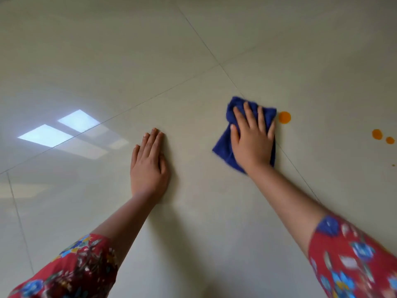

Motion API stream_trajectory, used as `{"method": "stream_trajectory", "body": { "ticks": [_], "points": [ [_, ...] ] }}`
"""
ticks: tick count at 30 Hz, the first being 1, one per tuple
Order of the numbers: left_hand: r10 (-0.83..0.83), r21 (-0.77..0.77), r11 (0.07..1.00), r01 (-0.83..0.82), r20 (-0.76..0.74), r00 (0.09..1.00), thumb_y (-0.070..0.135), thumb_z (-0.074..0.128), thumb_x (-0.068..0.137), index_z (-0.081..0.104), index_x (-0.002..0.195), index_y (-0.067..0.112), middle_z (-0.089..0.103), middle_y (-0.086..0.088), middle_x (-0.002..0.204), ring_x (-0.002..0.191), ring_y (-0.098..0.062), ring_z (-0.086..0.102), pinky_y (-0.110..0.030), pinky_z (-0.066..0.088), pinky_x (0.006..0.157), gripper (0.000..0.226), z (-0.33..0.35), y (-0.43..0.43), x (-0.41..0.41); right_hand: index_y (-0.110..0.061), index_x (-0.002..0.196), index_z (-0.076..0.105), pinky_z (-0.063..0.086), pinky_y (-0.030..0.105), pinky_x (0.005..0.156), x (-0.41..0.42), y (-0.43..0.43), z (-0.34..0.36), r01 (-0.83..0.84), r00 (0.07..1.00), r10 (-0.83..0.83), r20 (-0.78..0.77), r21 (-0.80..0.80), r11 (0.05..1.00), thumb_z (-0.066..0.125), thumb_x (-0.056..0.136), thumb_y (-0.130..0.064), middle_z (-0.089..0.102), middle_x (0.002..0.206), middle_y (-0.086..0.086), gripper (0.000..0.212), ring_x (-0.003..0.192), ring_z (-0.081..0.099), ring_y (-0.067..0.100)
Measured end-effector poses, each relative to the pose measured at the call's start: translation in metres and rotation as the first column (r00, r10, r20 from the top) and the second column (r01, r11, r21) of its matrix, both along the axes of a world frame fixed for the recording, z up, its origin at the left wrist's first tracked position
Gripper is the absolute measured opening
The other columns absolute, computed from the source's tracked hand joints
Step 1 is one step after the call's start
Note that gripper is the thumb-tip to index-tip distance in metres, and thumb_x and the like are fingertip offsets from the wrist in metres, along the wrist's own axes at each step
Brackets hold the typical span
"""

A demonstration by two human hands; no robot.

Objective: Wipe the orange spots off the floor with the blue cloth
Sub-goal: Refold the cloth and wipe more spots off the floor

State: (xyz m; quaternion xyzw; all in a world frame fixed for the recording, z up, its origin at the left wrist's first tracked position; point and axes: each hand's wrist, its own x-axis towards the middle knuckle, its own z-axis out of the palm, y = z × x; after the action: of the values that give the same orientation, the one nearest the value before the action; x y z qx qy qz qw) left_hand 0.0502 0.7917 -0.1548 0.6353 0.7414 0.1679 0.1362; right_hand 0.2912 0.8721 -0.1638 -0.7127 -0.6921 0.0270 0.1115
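Observation:
A folded blue cloth (223,145) lies on the pale tiled floor (193,211). My right hand (252,138) presses flat on top of it, fingers spread and straight. Just right of the cloth's far corner sits a round orange spot (284,117), apart from the cloth by a narrow gap. Two smaller orange spots, one (377,134) and another (390,140), lie near the right edge of view. My left hand (149,164) rests flat on the bare floor, left of the cloth, fingers together.
Glossy beige tiles with thin grout lines (206,48) fill the view. Bright window reflections (62,132) shine on the left. A tiny dark speck (393,165) lies below the small spots.

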Motion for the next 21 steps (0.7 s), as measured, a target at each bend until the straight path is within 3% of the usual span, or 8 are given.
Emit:
{"method": "stream_trajectory", "body": {
  "ticks": [3,6,8,12,14,16,18,21],
  "points": [
    [-0.009,-0.005,1.000,0.009,-0.011,1.000,0.018,0.029,0.091,0.029,0.150,0.025,0.022,0.009,0.158,0.148,-0.009,0.013,-0.034,0.010,0.121,0.060,0.000,0.000,0.000,-0.029,0.146,0.038,0.018,0.055,0.112,-0.033,-0.077,0.005,-0.254,0.967,0.255,0.028,-0.038,0.967,0.032,0.095,-0.042,0.031,0.156,-0.003,0.053,0.144,0.027,0.029],
    [-0.011,-0.005,1.000,0.011,0.008,1.000,0.018,0.030,0.091,0.031,0.150,0.024,0.024,0.009,0.158,0.147,-0.009,0.014,-0.033,0.011,0.121,0.059,0.000,-0.001,-0.003,-0.032,0.145,0.038,0.016,0.052,0.114,-0.055,-0.090,0.007,-0.602,0.797,0.604,-0.012,-0.088,0.793,0.037,0.096,-0.042,0.030,0.157,-0.007,0.051,0.145,0.025,0.024],
    [-0.016,-0.007,1.000,0.016,0.008,1.000,0.020,0.030,0.092,0.031,0.150,0.025,0.023,0.009,0.158,0.147,-0.008,0.014,-0.033,0.011,0.121,0.058,0.001,-0.002,-0.003,-0.033,0.144,0.041,0.021,0.052,0.114,-0.049,-0.054,0.003,-0.554,0.830,0.557,0.024,-0.075,0.829,0.033,0.096,-0.042,0.033,0.155,-0.008,0.050,0.144,0.028,0.022],
    [-0.017,-0.005,1.000,0.017,0.009,1.000,0.022,0.028,0.092,0.031,0.150,0.026,0.022,0.011,0.158,0.148,-0.008,0.013,-0.033,0.011,0.121,0.058,0.002,-0.002,-0.003,-0.030,0.144,0.041,0.021,0.052,0.114,-0.036,-0.010,0.008,-0.082,0.997,0.081,-0.015,-0.084,0.993,0.024,0.096,-0.042,0.034,0.154,-0.006,0.053,0.144,0.028,0.024],
    [-0.017,-0.002,1.000,0.017,0.009,1.000,0.022,0.029,0.092,0.033,0.149,0.026,0.024,0.010,0.157,0.147,-0.008,0.015,-0.033,0.012,0.121,0.057,0.001,-0.002,-0.003,-0.030,0.146,0.039,0.023,0.054,0.113,-0.044,-0.045,0.007,-0.301,0.952,0.304,0.024,-0.076,0.950,0.028,0.096,-0.039,0.032,0.156,-0.005,0.052,0.144,0.027,0.027],
    [-0.020,0.005,1.000,0.020,0.011,1.000,0.022,0.031,0.092,0.035,0.148,0.025,0.027,0.009,0.157,0.147,-0.009,0.017,-0.033,0.013,0.120,0.056,0.001,-0.002,-0.003,-0.033,0.147,0.036,0.021,0.052,0.115,-0.034,-0.103,0.008,-0.628,0.772,0.635,0.038,-0.110,0.770,0.034,0.096,-0.038,0.027,0.157,-0.007,0.051,0.146,0.023,0.024],
    [-0.011,0.011,1.000,0.011,0.017,1.000,0.021,0.032,0.093,0.037,0.147,0.025,0.029,0.009,0.156,0.146,-0.009,0.019,-0.034,0.014,0.120,0.055,0.002,-0.003,-0.002,-0.035,0.147,0.034,0.018,0.049,0.115,0.006,-0.117,0.006,-0.722,0.680,0.731,0.051,-0.124,0.680,0.036,0.096,-0.040,0.025,0.158,-0.009,0.051,0.146,0.023,0.022],
    [0.033,0.015,0.999,-0.034,0.047,0.998,0.015,0.036,0.093,0.040,0.145,0.025,0.030,0.009,0.156,0.146,-0.008,0.018,-0.034,0.012,0.120,0.054,0.005,-0.005,0.006,-0.035,0.147,0.033,0.025,0.051,0.110,0.067,-0.083,0.008,-0.476,0.864,0.489,0.125,-0.119,0.871,0.032,0.096,-0.040,0.028,0.156,-0.009,0.051,0.145,0.026,0.020]
  ]
}}
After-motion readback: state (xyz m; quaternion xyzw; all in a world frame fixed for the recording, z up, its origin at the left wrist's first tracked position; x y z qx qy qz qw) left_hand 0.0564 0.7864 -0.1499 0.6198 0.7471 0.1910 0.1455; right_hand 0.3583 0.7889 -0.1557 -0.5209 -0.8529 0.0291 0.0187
